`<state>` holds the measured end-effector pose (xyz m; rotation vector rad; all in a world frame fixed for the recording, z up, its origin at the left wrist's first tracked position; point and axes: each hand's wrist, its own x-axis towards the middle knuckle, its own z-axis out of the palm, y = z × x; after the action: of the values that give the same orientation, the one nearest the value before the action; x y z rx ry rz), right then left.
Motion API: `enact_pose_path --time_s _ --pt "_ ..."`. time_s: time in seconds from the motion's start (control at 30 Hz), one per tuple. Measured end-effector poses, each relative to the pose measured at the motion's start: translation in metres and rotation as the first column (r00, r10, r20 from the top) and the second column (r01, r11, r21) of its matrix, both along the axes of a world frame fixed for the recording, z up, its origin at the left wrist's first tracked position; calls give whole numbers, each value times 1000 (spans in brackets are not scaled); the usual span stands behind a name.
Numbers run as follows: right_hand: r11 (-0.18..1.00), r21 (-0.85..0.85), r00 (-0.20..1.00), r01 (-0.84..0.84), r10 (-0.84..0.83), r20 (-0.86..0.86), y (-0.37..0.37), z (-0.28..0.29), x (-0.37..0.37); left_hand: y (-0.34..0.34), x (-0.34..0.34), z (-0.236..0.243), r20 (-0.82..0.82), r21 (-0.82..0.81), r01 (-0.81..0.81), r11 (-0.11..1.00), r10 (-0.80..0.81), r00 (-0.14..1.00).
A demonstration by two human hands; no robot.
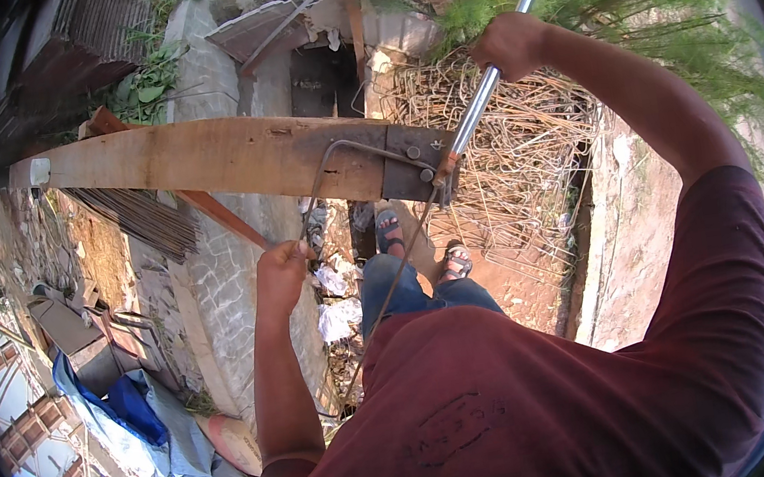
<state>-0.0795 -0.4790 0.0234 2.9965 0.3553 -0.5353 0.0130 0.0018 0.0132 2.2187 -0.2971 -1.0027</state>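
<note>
My right hand [509, 46] is wrapped round a shiny metal pipe [477, 113], whose lower end meets a metal plate [406, 164] with round pegs. That plate is fixed at the right end of a thick wooden plank [217, 156]. A thin steel rod [394, 280] runs up from near my shirt to the pegs, then bends left across the plank and down. My left hand [282, 271] is closed at the rod's lower left end, beside the plank's near edge. The exact grip of the left fingers is partly hidden.
A bundle of straight rods [140, 220] sits under the plank's left part. Beyond my feet lies a heap of bent steel pieces [498, 165]. A stone-patterned concrete wall [229, 307] runs at left, near a blue tarp [166, 431]. Green branches [623, 14] hang at upper right.
</note>
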Motion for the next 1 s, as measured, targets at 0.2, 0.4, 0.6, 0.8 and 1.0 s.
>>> enact_pose_path --time_s 0.2,0.4,0.6,0.8,1.0 --pt "964 237 974 119 -159 161 -11 5 -53 1 -5 -8 105 -8 19 1000 -19 994" --pt "804 407 865 433 -498 64 63 20 -163 2 -7 -8 172 -18 44 999 -40 984" --pt "389 524 552 758 -810 -197 158 30 -234 -5 -9 13 187 35 62 997 -67 980" --pt "504 420 608 755 -778 -161 145 43 -223 -3 -6 8 123 54 19 998 -25 992" --pt "557 385 653 735 -735 -184 135 33 -211 3 -3 -9 209 29 58 998 -63 976"
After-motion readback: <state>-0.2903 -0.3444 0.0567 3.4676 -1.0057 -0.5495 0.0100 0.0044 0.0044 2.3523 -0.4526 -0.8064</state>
